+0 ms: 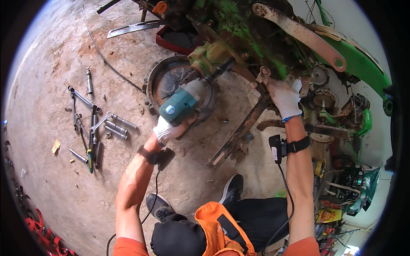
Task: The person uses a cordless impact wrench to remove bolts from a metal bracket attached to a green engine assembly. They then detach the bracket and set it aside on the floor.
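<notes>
My gloved left hand (168, 130) grips a teal impact wrench (181, 103) from below. Its black socket (220, 70) points up and right into the underside of a rusty green machine (252, 36); whether it sits on a bolt is unclear. My gloved right hand (279, 96) is closed on a rusty bracket (265, 77) of the machine, right of the socket, its fingertips partly hidden. A long slotted metal bar (226, 149) runs down from beside that hand toward the floor. Behind the wrench lies a dark, toothed-rim wheel (158, 77).
Loose sockets (115, 128) and wrenches (89, 149) lie on the concrete floor (64, 192) at left. A dark red tray (175, 40) is behind the wheel. Machine parts and bags (329, 215) crowd the right side. Red equipment (40, 232) stands at lower left. My shoes (230, 187) are below.
</notes>
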`<move>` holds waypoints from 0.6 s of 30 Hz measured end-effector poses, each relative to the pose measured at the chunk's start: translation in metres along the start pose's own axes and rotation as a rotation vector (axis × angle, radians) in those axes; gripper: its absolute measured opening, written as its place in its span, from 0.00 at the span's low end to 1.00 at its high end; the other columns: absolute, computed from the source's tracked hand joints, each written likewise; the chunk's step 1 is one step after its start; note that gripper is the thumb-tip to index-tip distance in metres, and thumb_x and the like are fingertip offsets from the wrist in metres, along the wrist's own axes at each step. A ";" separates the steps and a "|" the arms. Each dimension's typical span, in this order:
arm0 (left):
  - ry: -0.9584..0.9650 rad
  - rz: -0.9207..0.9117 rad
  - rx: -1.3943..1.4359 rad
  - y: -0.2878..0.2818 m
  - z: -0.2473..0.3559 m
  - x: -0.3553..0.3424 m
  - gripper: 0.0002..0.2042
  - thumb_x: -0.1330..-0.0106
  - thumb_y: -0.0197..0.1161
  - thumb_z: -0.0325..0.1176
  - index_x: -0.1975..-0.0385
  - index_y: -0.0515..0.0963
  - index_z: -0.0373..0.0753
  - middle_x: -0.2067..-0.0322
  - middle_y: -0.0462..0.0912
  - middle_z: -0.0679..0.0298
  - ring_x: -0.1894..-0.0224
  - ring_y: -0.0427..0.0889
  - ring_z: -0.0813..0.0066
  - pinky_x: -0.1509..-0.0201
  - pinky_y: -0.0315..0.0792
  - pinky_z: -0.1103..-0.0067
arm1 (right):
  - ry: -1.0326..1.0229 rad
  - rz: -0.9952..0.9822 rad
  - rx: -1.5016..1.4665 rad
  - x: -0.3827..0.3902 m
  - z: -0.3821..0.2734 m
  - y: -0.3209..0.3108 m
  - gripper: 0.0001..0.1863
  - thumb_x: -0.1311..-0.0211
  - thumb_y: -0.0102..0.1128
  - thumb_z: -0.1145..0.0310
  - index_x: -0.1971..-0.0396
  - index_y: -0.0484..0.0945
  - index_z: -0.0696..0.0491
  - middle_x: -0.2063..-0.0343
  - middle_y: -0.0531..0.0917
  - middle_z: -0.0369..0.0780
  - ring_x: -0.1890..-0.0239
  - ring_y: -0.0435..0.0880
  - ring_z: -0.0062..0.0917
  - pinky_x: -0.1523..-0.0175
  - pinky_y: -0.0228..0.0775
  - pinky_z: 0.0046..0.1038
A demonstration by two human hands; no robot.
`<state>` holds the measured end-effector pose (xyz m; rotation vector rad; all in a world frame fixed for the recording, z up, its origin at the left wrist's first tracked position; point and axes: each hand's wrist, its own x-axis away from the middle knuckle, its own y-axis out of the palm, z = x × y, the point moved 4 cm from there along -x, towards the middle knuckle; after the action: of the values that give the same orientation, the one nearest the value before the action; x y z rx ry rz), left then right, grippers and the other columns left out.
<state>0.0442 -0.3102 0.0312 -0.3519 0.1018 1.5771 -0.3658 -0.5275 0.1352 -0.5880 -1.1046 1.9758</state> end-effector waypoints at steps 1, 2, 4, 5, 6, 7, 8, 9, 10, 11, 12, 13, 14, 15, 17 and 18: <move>-0.034 0.002 0.006 0.003 -0.001 0.002 0.13 0.27 0.75 0.29 0.46 0.85 0.38 0.58 0.91 0.65 0.58 0.88 0.71 0.54 0.83 0.71 | -0.008 0.027 -0.005 0.001 0.001 0.001 0.34 0.21 0.53 0.41 0.40 0.82 0.59 0.47 0.88 0.48 0.39 0.84 0.41 0.31 0.75 0.44; -0.059 0.009 0.032 0.006 -0.001 0.003 0.13 0.27 0.75 0.29 0.45 0.85 0.37 0.58 0.91 0.64 0.58 0.88 0.70 0.54 0.83 0.71 | -0.017 0.053 -0.009 0.002 0.000 0.001 0.30 0.21 0.54 0.45 0.41 0.83 0.57 0.49 0.89 0.46 0.42 0.86 0.40 0.33 0.76 0.43; -0.023 0.028 -0.015 0.012 0.003 0.004 0.14 0.28 0.75 0.29 0.45 0.85 0.37 0.57 0.91 0.62 0.57 0.88 0.68 0.53 0.83 0.70 | 0.000 0.093 -0.042 0.003 -0.007 -0.004 0.25 0.22 0.55 0.50 0.43 0.85 0.55 0.52 0.90 0.44 0.45 0.88 0.38 0.36 0.79 0.39; 0.036 0.037 -0.084 0.014 0.006 0.005 0.15 0.28 0.76 0.29 0.44 0.85 0.38 0.56 0.91 0.61 0.57 0.88 0.66 0.52 0.83 0.70 | 0.024 0.104 -0.076 0.003 -0.011 -0.010 0.23 0.22 0.55 0.51 0.43 0.85 0.54 0.53 0.90 0.43 0.46 0.88 0.37 0.37 0.80 0.38; 0.092 0.041 -0.153 0.015 0.009 0.004 0.16 0.29 0.76 0.30 0.44 0.85 0.38 0.56 0.90 0.60 0.57 0.88 0.65 0.52 0.82 0.69 | 0.080 0.101 -0.150 0.005 -0.019 -0.016 0.24 0.21 0.55 0.50 0.43 0.85 0.54 0.52 0.90 0.43 0.46 0.88 0.38 0.37 0.79 0.37; 0.099 0.040 -0.135 0.015 0.010 0.003 0.17 0.30 0.76 0.30 0.43 0.85 0.38 0.55 0.90 0.59 0.57 0.88 0.64 0.51 0.82 0.69 | 0.134 0.101 -0.225 0.005 -0.029 -0.022 0.24 0.21 0.55 0.50 0.44 0.85 0.55 0.52 0.90 0.44 0.46 0.88 0.38 0.38 0.79 0.37; 0.109 0.037 -0.117 0.011 0.010 0.001 0.17 0.30 0.76 0.31 0.43 0.85 0.38 0.55 0.90 0.59 0.56 0.88 0.62 0.51 0.82 0.68 | 0.188 0.108 -0.299 0.003 -0.039 -0.030 0.25 0.21 0.55 0.49 0.44 0.84 0.55 0.52 0.90 0.44 0.46 0.88 0.38 0.38 0.79 0.36; 0.119 0.031 -0.104 0.008 0.011 -0.001 0.18 0.31 0.76 0.31 0.43 0.85 0.38 0.55 0.90 0.58 0.56 0.88 0.60 0.50 0.82 0.67 | 0.242 0.115 -0.372 0.001 -0.045 -0.040 0.25 0.21 0.54 0.49 0.44 0.84 0.55 0.52 0.90 0.44 0.46 0.88 0.38 0.38 0.79 0.35; 0.111 0.019 -0.119 0.005 0.010 -0.003 0.18 0.32 0.76 0.31 0.44 0.85 0.37 0.55 0.90 0.55 0.56 0.88 0.56 0.50 0.82 0.67 | 0.258 0.136 -0.428 -0.001 -0.047 -0.052 0.27 0.21 0.54 0.47 0.44 0.84 0.56 0.52 0.90 0.45 0.46 0.88 0.38 0.38 0.79 0.35; 0.098 0.003 -0.142 0.001 0.009 -0.004 0.17 0.33 0.75 0.30 0.45 0.86 0.36 0.55 0.90 0.52 0.56 0.89 0.52 0.50 0.83 0.67 | 0.313 0.096 -0.455 -0.003 -0.049 -0.062 0.28 0.21 0.54 0.45 0.44 0.84 0.56 0.52 0.89 0.45 0.46 0.87 0.39 0.37 0.78 0.35; 0.082 -0.013 -0.166 -0.002 0.008 -0.005 0.17 0.34 0.74 0.30 0.46 0.86 0.35 0.55 0.90 0.50 0.56 0.90 0.48 0.50 0.83 0.66 | 0.328 0.067 -0.468 -0.004 -0.050 -0.070 0.31 0.21 0.53 0.42 0.44 0.84 0.57 0.52 0.89 0.46 0.45 0.87 0.39 0.36 0.78 0.36; 0.052 -0.017 -0.149 -0.003 0.006 -0.004 0.17 0.32 0.74 0.30 0.45 0.86 0.35 0.55 0.90 0.52 0.56 0.89 0.52 0.50 0.83 0.67 | 0.375 0.042 -0.454 -0.005 -0.052 -0.075 0.34 0.21 0.53 0.39 0.43 0.84 0.58 0.51 0.89 0.46 0.44 0.87 0.40 0.34 0.77 0.36; 0.020 -0.021 -0.131 -0.002 0.004 -0.002 0.17 0.31 0.75 0.30 0.44 0.85 0.36 0.55 0.90 0.55 0.56 0.89 0.55 0.50 0.83 0.67 | 0.341 0.062 -0.477 -0.005 -0.053 -0.081 0.37 0.22 0.52 0.36 0.43 0.83 0.60 0.50 0.89 0.47 0.44 0.87 0.40 0.33 0.76 0.37; -0.011 -0.026 -0.111 0.000 0.002 0.000 0.17 0.30 0.75 0.31 0.44 0.85 0.37 0.55 0.90 0.57 0.56 0.88 0.59 0.50 0.82 0.68 | 0.339 0.087 -0.475 -0.004 -0.053 -0.083 0.40 0.22 0.51 0.33 0.42 0.83 0.61 0.49 0.89 0.48 0.42 0.87 0.41 0.31 0.75 0.38; -0.043 -0.019 -0.048 0.007 -0.003 0.006 0.15 0.28 0.75 0.31 0.44 0.85 0.37 0.56 0.89 0.62 0.57 0.86 0.66 0.51 0.82 0.69 | 0.332 0.070 -0.500 -0.002 -0.051 -0.075 0.44 0.23 0.50 0.31 0.40 0.81 0.64 0.47 0.89 0.50 0.40 0.86 0.41 0.28 0.74 0.39; -0.036 -0.003 -0.009 0.011 -0.005 0.007 0.13 0.26 0.74 0.30 0.45 0.85 0.37 0.57 0.89 0.64 0.57 0.86 0.69 0.52 0.82 0.70 | 0.325 0.038 -0.526 -0.003 -0.048 -0.067 0.45 0.23 0.49 0.32 0.39 0.81 0.65 0.46 0.89 0.51 0.39 0.86 0.42 0.27 0.73 0.39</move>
<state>0.0339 -0.3050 0.0225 -0.3304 0.0671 1.5808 -0.3035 -0.4849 0.1685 -1.1667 -1.4092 1.5369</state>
